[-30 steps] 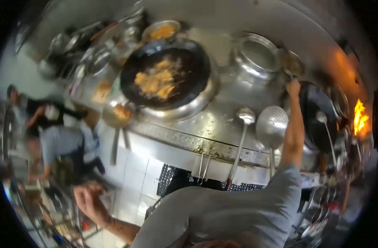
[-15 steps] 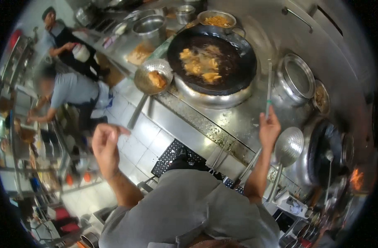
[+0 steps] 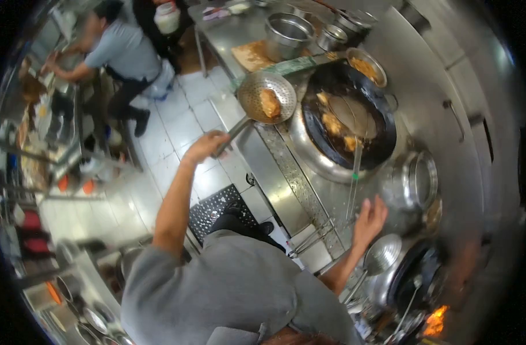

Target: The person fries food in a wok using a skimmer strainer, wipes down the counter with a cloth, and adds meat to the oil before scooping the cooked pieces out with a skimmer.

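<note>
My left hand [image 3: 206, 146] is closed round the handle of a perforated skimmer [image 3: 254, 95]. One browned fried piece [image 3: 269, 103] lies in its bowl, beside the wok's left rim. My right hand [image 3: 369, 225] is open, fingers apart, just below the near end of a pair of tongs [image 3: 356, 163] with a green band. A small gap shows between hand and tongs. The tongs lean over the near rim of a large dark wok [image 3: 384, 144], their far end among golden fried pieces [image 3: 332, 123] in the oil.
A second skimmer [image 3: 382, 255] lies near my right forearm, by another wok [image 3: 415, 276]. Flame [image 3: 435, 321] burns at lower right. A steel pot [image 3: 289, 35] and a bowl of fried food [image 3: 363, 68] stand behind. A co-worker [image 3: 125, 49] bends over a left-hand shelf.
My left hand has taken hold of the skimmer's handle. My right hand has let go of the tongs, which now lean in the wok. The view has turned and shifted.
</note>
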Demonstrator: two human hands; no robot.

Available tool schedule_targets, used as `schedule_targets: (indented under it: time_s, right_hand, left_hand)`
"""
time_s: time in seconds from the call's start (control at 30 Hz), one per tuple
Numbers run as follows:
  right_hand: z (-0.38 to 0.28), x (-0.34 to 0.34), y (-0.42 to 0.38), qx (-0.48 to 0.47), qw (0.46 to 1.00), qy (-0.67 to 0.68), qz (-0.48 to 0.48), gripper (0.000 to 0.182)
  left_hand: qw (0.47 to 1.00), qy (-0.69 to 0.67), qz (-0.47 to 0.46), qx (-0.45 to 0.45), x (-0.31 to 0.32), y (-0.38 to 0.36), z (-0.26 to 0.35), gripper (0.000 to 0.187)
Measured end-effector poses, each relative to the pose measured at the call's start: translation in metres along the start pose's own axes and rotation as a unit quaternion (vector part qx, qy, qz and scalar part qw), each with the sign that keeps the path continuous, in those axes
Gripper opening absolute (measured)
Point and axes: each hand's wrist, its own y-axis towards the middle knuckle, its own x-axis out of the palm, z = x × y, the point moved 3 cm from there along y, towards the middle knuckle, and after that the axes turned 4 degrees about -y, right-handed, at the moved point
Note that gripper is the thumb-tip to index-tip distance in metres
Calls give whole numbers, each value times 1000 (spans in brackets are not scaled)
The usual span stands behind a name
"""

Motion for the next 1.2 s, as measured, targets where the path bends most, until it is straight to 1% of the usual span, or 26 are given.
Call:
schedule_targets:
  time_s: [0.03, 0.07, 0.1, 0.13, 0.17, 0.2, 0.23, 0.27, 0.3, 0.33, 0.37, 0.4, 0.43, 0.47, 0.5, 0.57, 0.7, 0.77, 0.83, 0.9, 1.03, 1.13, 1.2]
  right_hand:
    - [4, -9, -5, -23, 1000, 9, 7, 33]
    - [8, -15, -9, -44, 999, 21, 11, 30]
    - [5, -21, -15, 3, 999, 44, -13, 29]
    - [2, -27, -19, 52, 996, 66, -39, 28]
    - [2, -30, -21, 39, 995, 73, -59, 28]
    - [6, -29, -21, 50, 994, 72, -64, 28]
    - [9, -27, -21, 60, 993, 75, -74, 28]
    - [14, -26, -19, 45, 992, 75, -89, 28]
    - [15, -19, -16, 29, 990, 80, -114, 28]
    - [3, -15, -16, 14, 991, 67, -118, 29]
    - [-11, -9, -16, -3, 991, 57, -123, 29]
    - [-9, -4, -13, -34, 986, 76, -145, 30]
    - [-4, 1, -11, -59, 981, 93, -158, 31]
    - [-5, 8, -14, -67, 973, 108, -194, 31]
    - [-4, 11, -14, -72, 966, 123, -217, 31]
    - [3, 21, -16, -81, 952, 146, -256, 31]
    - [-7, 38, -23, -133, 921, 159, -328, 32]
    - [-16, 47, -31, -151, 907, 171, -355, 32]
    - [-17, 56, -32, -157, 899, 183, -366, 33]
    - [-23, 62, -35, -189, 878, 203, -389, 33]
    - [-30, 72, -47, -215, 862, 209, -408, 32]
    - [-36, 66, -67, -234, 856, 205, -412, 32]
    - [-37, 57, -86, -243, 855, 200, -413, 31]
  left_hand:
    - [992, -83, -89, -37, 18, -5, 6, 46]
    - [987, -106, -110, -59, 31, -6, 8, 42]
    - [980, -129, -129, -82, 44, -8, 8, 38]
    - [960, -196, -155, -125, 56, 4, -7, 29]
    - [934, -261, -181, -162, 69, 22, -28, 21]
    - [872, -405, -215, -170, 87, 28, -34, 13]
    - [862, -427, -233, -146, 100, 30, -39, 14]
    - [913, -365, -161, -90, 109, 16, -28, 13]
    - [937, -326, -117, -45, 119, 19, -41, 14]
    - [956, -269, -106, -56, 117, -25, -17, 14]
    - [946, -265, -169, 77, 122, -11, -49, 15]
    - [938, -329, -110, 12, 119, -63, -34, 18]
    - [930, -351, -106, 12, 120, -82, -47, 17]
    - [909, -398, -120, 2, 125, -105, -57, 11]
    - [886, -447, -123, -19, 132, -132, -63, 18]
    - [879, -467, -93, -8, 141, -183, -82, 25]
    - [866, -498, -4, 41, 151, -282, -116, 29]
    - [851, -522, 38, 40, 156, -319, -144, 30]
    - [840, -532, 88, 64, 160, -361, -153, 30]
    - [825, -545, 125, 83, 165, -403, -162, 30]
    - [750, -613, 186, 162, 170, -466, -182, 30]
    - [717, -625, 201, 235, 170, -517, -195, 30]
    - [701, -621, 234, 260, 172, -552, -205, 31]
